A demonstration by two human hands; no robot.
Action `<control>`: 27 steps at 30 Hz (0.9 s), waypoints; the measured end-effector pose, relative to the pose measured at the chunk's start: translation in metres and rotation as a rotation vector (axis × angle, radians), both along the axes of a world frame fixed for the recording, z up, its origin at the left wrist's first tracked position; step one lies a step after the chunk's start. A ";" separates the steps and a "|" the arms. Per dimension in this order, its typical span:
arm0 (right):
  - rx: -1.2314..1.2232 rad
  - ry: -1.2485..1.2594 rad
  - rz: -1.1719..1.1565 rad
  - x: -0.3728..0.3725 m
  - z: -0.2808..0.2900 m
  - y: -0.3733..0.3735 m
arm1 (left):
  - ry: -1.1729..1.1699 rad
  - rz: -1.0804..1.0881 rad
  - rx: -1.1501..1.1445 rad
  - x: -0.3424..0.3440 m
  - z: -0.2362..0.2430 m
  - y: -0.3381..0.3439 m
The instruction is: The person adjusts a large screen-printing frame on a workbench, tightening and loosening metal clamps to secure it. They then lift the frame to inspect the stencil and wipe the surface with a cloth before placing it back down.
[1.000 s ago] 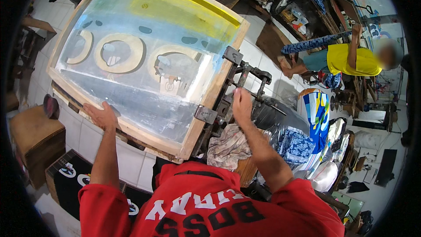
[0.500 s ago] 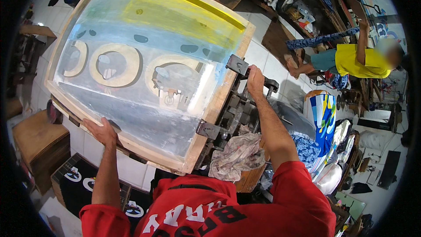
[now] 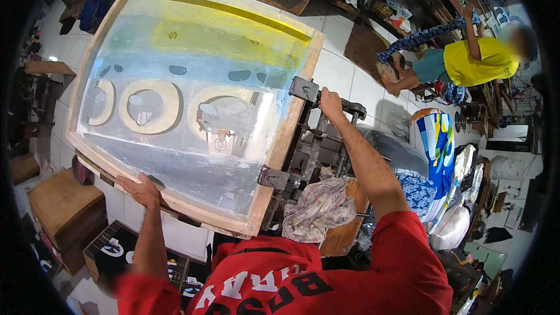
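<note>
A wooden-framed printing screen (image 3: 290, 125) lies before me, its pale mesh (image 3: 169, 166) stained yellow and blue, with large ring-shaped stencil openings. My left hand (image 3: 141, 191) is closed around the near left rail of the frame, its fingertips partly hidden. At the right rail, two metal hinge clamps, an upper one (image 3: 303, 88) and a lower one (image 3: 273, 178), hold the frame. My right hand (image 3: 331, 105) is closed at the upper clamp's screw end, where its fingers hide the part they grip. What lies under the screen is partly visible through the mesh.
A stained rag (image 3: 319, 209) lies beside the lower clamp. Brown boxes (image 3: 69, 210) and black printed pieces (image 3: 111, 246) sit at the lower left. Bagged bundles (image 3: 402, 151) crowd the right. A person in a yellow shirt (image 3: 478, 64) sits beyond, holding blue patterned cloth.
My view has shifted. The screen's far edge appears lower and nearer, with more floor showing beyond it. Both hands keep their places on the frame and the clamp.
</note>
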State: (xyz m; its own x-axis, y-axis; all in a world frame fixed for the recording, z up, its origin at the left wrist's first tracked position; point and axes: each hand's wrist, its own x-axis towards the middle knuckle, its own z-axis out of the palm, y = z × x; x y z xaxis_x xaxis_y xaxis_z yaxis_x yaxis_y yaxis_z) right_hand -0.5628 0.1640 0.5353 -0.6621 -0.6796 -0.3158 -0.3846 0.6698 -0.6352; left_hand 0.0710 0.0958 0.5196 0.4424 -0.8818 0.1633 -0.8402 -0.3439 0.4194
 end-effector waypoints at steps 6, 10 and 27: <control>-0.367 0.263 0.097 0.020 0.022 0.012 | -0.012 0.008 0.014 0.002 -0.003 -0.002; -0.345 0.353 0.159 0.014 0.011 0.014 | -0.018 -0.008 -0.013 0.001 -0.003 0.000; -0.132 0.124 -0.133 0.010 0.006 0.004 | 0.003 0.016 0.034 -0.009 0.012 0.000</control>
State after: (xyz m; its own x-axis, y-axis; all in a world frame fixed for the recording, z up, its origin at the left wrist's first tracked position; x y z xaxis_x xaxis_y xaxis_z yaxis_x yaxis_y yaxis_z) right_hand -0.5533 0.1683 0.5412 -0.7768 -0.6140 -0.1403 -0.3794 0.6340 -0.6738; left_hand 0.0625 0.0960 0.5314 0.4566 -0.8799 0.1316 -0.8332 -0.3711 0.4100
